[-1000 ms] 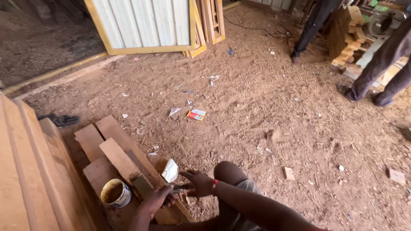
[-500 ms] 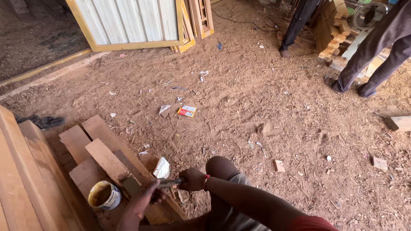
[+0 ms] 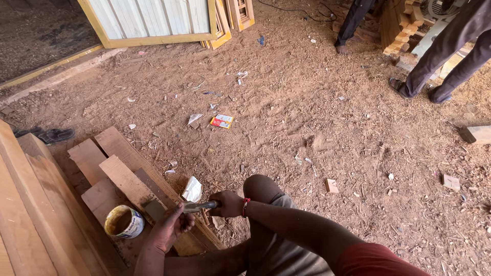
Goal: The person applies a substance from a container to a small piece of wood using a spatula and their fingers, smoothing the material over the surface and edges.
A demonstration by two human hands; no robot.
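Both my hands hold a small metal tool, grey and slender, above a stack of wooden planks. My right hand is closed around its right end; a red band circles that wrist. My left hand grips its left end, fingers curled. An open tin with brownish paste inside stands on the planks just left of my left hand. A crumpled white paper lies on the planks just above the tool. My bent knee is right of my hands.
Long timber boards lie stacked at the left. The floor is sawdust-covered dirt with paper scraps, a red-and-yellow packet and small wood blocks. Two people's legs stand at top right beside stacked wood. Yellow-framed panels lean at the top.
The view has tilted down and shifted, so everything sits higher in frame. My right hand went from open fingers to a closed grip on the tool; my left hand stays on it.
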